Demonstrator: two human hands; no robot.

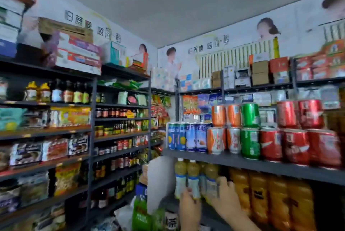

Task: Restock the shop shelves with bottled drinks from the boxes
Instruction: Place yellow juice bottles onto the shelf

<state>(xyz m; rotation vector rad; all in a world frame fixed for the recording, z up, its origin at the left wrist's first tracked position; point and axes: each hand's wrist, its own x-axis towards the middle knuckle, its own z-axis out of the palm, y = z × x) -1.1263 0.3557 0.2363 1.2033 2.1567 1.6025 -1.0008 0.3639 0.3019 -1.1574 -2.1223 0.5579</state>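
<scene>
Both of the person's hands reached into the lower bay of a dark metal shelf (252, 163) at the right. The left hand (189, 206) had its fingers curled around the lower body of a plastic bottle of yellow-green drink (193, 178), a round, white-capped bottle with a pale blue and white label wrap. The right hand (226, 196) closed its fingers round the neighbouring bottle (211, 176) of the same kind, just beside the first; the frame was blurred there, so the right hand's grip looked like a hold rather than a mere touch. Further matching bottles stood upright behind and to the left, the leftmost (180, 174) near a flat white side panel (160, 180). To the right in the same bay stood a row of taller orange drink bottles (259, 193), smooth and translucent with dark label marks. On the shelf board above sat glossy cylindrical cans in two tiers: slim blue ones (186, 137), orange ones (217, 140), green ones (250, 143) and red ones (296, 146). Across the aisle, black wire-framed racks (91, 137) held packets, jars and dark glass sauce bottles (69, 91). Cardboard cartons (74, 51) were stacked on top
</scene>
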